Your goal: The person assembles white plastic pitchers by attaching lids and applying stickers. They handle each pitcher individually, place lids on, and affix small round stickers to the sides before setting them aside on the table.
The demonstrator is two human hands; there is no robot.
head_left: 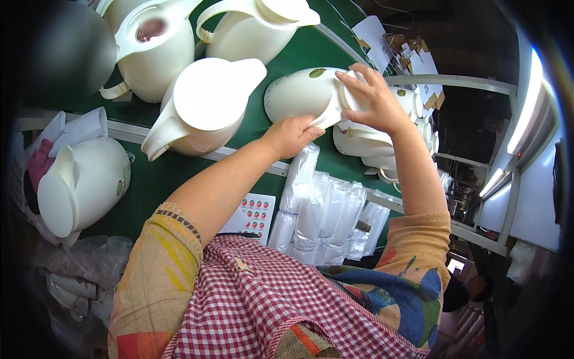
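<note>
A cream-white thermos jug (299,96) with a small green print lies tipped on its side over the green bench, its top facing right. My left hand (292,136) is closed on the part jutting from the jug's near side; whether that is the spout or the handle is hard to tell. Over the lid end, my right hand (378,103) is curled with its fingers gripping the top. Just left of my hands stands an upright jug (206,99) with a flat white lid.
Two jugs (251,30) (156,57) stand at the back left, one lidless. Another jug (89,179) lies at the far left. Rolled clear plastic bags (317,206) and a sticker sheet (254,215) are in front of me. More jugs (373,140) crowd the right, near cardboard pieces (421,66).
</note>
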